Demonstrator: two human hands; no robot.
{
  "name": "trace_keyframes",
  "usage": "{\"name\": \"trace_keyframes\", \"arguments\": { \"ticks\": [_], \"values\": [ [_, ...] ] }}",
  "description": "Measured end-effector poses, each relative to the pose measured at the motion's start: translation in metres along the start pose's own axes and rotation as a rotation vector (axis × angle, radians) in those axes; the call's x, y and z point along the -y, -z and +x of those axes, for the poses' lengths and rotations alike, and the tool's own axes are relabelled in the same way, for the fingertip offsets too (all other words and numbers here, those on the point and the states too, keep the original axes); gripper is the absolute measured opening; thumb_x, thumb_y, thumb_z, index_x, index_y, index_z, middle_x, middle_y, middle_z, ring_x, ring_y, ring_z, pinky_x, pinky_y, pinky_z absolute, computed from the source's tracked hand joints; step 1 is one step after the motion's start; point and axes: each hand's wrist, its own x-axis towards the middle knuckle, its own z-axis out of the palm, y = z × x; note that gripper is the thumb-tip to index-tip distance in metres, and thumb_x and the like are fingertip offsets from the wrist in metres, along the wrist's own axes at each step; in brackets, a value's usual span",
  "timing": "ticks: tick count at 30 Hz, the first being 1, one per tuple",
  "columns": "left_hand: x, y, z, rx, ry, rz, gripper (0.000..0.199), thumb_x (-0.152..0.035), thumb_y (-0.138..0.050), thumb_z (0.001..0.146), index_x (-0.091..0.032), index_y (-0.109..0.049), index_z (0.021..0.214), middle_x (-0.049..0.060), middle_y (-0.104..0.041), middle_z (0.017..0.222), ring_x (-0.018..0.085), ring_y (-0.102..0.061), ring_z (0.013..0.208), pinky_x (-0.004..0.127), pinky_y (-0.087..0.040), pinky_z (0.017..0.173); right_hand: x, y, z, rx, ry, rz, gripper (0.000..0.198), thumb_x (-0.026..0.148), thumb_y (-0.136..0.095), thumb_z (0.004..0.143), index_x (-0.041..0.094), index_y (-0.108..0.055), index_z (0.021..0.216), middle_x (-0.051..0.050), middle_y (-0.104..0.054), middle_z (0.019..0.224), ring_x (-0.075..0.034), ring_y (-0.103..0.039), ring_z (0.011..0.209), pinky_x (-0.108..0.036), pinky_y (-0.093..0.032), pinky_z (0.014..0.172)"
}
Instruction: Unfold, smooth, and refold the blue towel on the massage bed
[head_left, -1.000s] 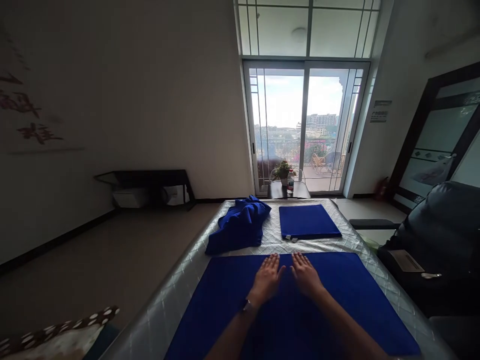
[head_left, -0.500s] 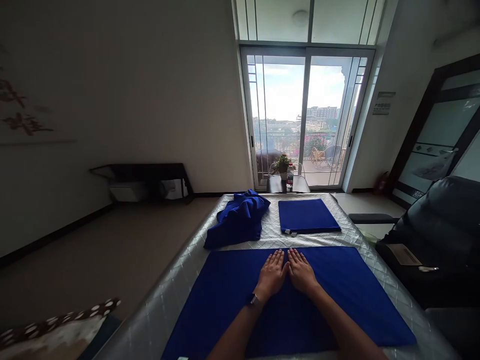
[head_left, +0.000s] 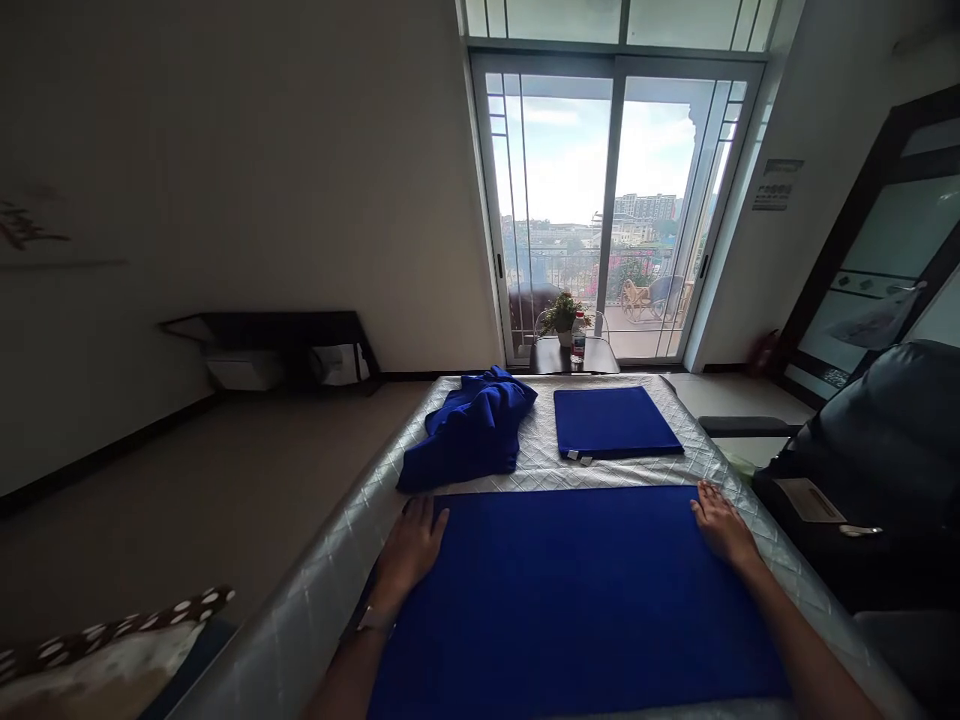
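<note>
A large blue cloth (head_left: 577, 590) lies flat across the near part of a silver quilted mattress (head_left: 541, 440). My left hand (head_left: 409, 548) rests palm down at the cloth's far left corner, fingers stretched out, a band on the wrist. At the far right corner, my right hand (head_left: 724, 525) lies flat with its fingers extended over the edge. Beyond them is a neatly folded blue cloth (head_left: 616, 420) with small white tags on its near edge. To its left sits a crumpled blue cloth (head_left: 476, 430).
A black leather chair (head_left: 885, 450) stands to the right, with a flat tan item (head_left: 808, 500) on it. Behind the mattress, a small table (head_left: 551, 356) carries a potted plant (head_left: 564, 318) and a bottle (head_left: 578, 340). A spotted pillow (head_left: 112, 640) is at lower left.
My hands have slid apart from the middle of the cloth's far edge, the left one to the left corner and the right one to the right corner. The view has tilted slightly down.
</note>
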Motion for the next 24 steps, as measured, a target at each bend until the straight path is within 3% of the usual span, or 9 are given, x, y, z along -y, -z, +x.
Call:
{"name": "trace_keyframes", "arguments": {
  "ticks": [4, 9, 14, 17, 21, 24],
  "values": [
    [-0.008, -0.002, 0.001, 0.064, 0.065, -0.002, 0.073, -0.053, -0.027, 0.103, -0.002, -0.040, 0.154, 0.022, -0.046, 0.159, 0.033, -0.038, 0.150, 0.052, -0.031, 0.122, 0.007, -0.002, 0.000, 0.003, -0.022, -0.022, 0.068, 0.036, -0.018, 0.100, 0.002, -0.035, 0.156, -0.018, -0.031, 0.166, -0.026, -0.029, 0.154, -0.046, -0.022, 0.127],
    [-0.011, 0.003, 0.001, 0.079, 0.060, 0.026, 0.071, -0.047, -0.027, 0.103, 0.002, -0.041, 0.152, 0.025, -0.047, 0.157, 0.035, -0.038, 0.149, 0.052, -0.031, 0.122, 0.016, 0.016, -0.004, 0.017, -0.032, -0.038, 0.066, 0.031, -0.021, 0.098, 0.003, -0.036, 0.156, -0.018, -0.034, 0.165, -0.025, -0.030, 0.154, -0.047, -0.020, 0.127],
    [-0.021, 0.019, 0.002, 0.036, 0.014, 0.015, 0.062, -0.044, -0.028, 0.104, -0.007, -0.050, 0.150, 0.022, -0.054, 0.153, 0.037, -0.042, 0.147, 0.058, -0.035, 0.118, 0.051, 0.044, -0.015, -0.023, -0.058, -0.045, 0.065, 0.021, -0.017, 0.097, -0.003, -0.039, 0.153, -0.026, -0.034, 0.162, -0.031, -0.025, 0.155, -0.054, -0.013, 0.127],
    [-0.063, 0.029, 0.005, 0.017, -0.048, -0.003, 0.062, -0.044, -0.027, 0.105, -0.006, -0.050, 0.150, 0.022, -0.053, 0.153, 0.035, -0.042, 0.148, 0.056, -0.036, 0.119, 0.102, 0.050, -0.028, -0.007, 0.050, -0.014, 0.064, 0.024, -0.019, 0.099, -0.004, -0.040, 0.152, -0.025, -0.036, 0.162, -0.031, -0.026, 0.155, -0.051, -0.016, 0.127],
    [-0.165, 0.028, 0.001, 0.063, -0.266, -0.073, 0.058, -0.041, -0.026, 0.108, -0.008, -0.052, 0.148, 0.020, -0.051, 0.155, 0.029, -0.046, 0.146, 0.047, -0.039, 0.119, 0.191, 0.041, -0.049, 0.065, 0.327, 0.064, 0.061, 0.039, -0.025, 0.103, 0.014, -0.039, 0.157, -0.006, -0.037, 0.165, -0.019, -0.029, 0.154, -0.036, -0.022, 0.126],
    [-0.229, 0.017, -0.007, 0.060, -0.402, -0.124, 0.052, -0.035, -0.029, 0.108, -0.012, -0.050, 0.149, 0.015, -0.052, 0.156, 0.024, -0.044, 0.147, 0.044, -0.039, 0.120, 0.241, 0.027, -0.058, 0.105, 0.445, 0.097, 0.060, 0.036, -0.027, 0.102, 0.018, -0.037, 0.158, -0.003, -0.034, 0.166, -0.017, -0.027, 0.154, -0.033, -0.021, 0.126]
  ]
}}
